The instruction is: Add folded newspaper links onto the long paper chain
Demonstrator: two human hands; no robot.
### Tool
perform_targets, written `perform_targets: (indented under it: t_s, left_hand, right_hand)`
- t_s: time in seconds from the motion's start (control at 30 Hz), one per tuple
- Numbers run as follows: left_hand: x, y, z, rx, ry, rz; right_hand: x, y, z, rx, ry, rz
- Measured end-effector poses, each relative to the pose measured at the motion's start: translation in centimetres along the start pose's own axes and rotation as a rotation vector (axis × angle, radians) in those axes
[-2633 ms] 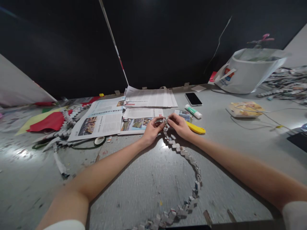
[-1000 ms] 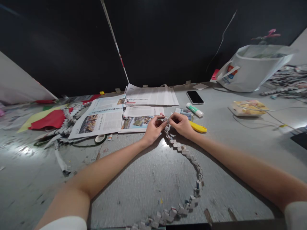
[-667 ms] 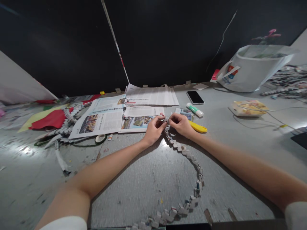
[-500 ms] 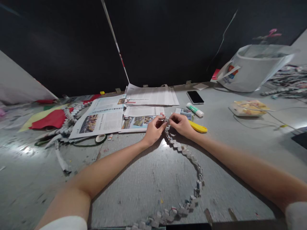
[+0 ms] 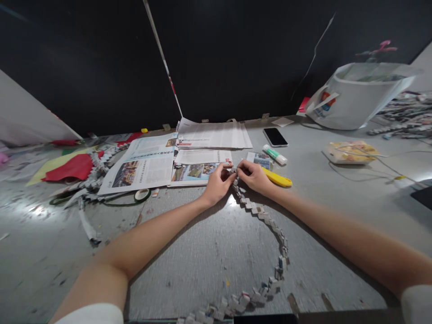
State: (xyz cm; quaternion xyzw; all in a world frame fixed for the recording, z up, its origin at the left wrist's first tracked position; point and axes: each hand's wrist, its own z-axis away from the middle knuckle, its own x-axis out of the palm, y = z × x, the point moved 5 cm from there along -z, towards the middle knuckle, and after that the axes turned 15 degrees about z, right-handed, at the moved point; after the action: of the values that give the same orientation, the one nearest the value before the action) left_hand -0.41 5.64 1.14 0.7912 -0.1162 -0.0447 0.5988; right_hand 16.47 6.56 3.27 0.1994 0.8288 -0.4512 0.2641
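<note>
A long zigzag chain of folded paper pieces (image 5: 266, 219) curves over the grey table from between my hands to the front edge. My left hand (image 5: 218, 182) pinches the chain's far end from the left, thumb and fingers together. On the right side of that same end, my right hand (image 5: 252, 175) has its fingers closed on it, close to the left fingertips. The very tip of the chain is small and partly covered by the fingers. Just behind my hands lie newspaper sheets (image 5: 199, 157), and a yellow cutter (image 5: 278, 178) rests beside my right hand.
Behind and right are a glue stick (image 5: 275, 154), a phone (image 5: 275, 137), a yellow packet (image 5: 351, 152) and a white bag (image 5: 361, 101). At the left lie green tape (image 5: 141, 195), red paper (image 5: 69, 168) and more folded chains (image 5: 96, 173). A dark panel (image 5: 236, 58) stands behind.
The fingers of both hands have shifted slightly at the chain's end. The curved part of the chain has moved a little to the right.
</note>
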Motion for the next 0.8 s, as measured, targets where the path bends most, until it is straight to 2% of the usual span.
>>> perform_targets:
  t_s: [0.27, 0.5, 0.8]
  left_hand:
    - [-0.27, -0.41, -0.36, 0.016, 0.028, 0.054]
    - [-0.44, 0.12, 0.07, 0.092, 0.081, -0.055]
    - [-0.22, 0.22, 0.03, 0.101, 0.007, -0.105]
  right_hand:
    - [-0.1, -0.19, 0.16, -0.02, -0.001, 0.023]
    - [0.24, 0.06, 0.19, -0.052, 0.01, 0.111]
    - [0.34, 0.35, 0.14, -0.031, -0.015, 0.131]
